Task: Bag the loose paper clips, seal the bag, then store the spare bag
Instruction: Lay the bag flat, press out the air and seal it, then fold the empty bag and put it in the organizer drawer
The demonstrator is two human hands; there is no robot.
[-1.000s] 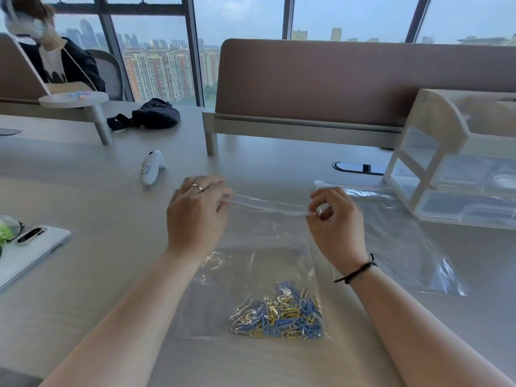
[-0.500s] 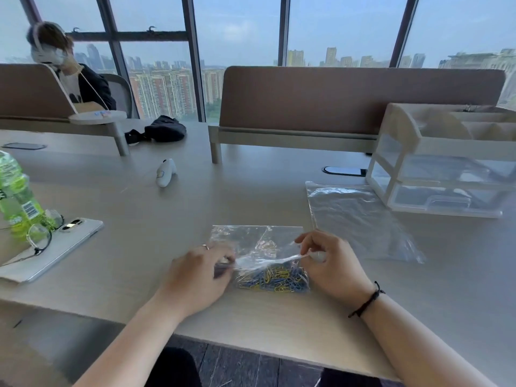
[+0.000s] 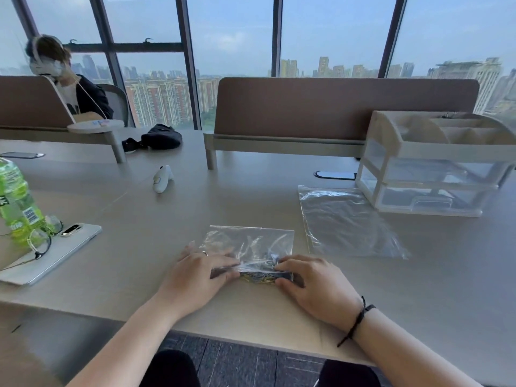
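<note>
A clear zip bag (image 3: 251,243) lies on the desk near its front edge, folded over at the near end. Blue and yellow paper clips (image 3: 258,276) are bunched inside along that near fold. My left hand (image 3: 202,270) presses on the left end of the fold, fingers closed on the plastic. On the right end rests my right hand (image 3: 310,280), gripping the bag the same way. A second, empty clear bag (image 3: 346,222) lies flat to the right, beside a white desk organiser (image 3: 435,163) with clear drawers.
At the left stand a green bottle (image 3: 16,202), glasses and a white phone (image 3: 53,251) on a tablet. A white controller (image 3: 162,178) lies mid-desk. A brown partition (image 3: 335,107) runs along the back. Another person (image 3: 67,85) sits at far left.
The bag has come down from being held stretched up in the air to lying on the desk. Both hands have moved closer together onto its near fold over the clips.
</note>
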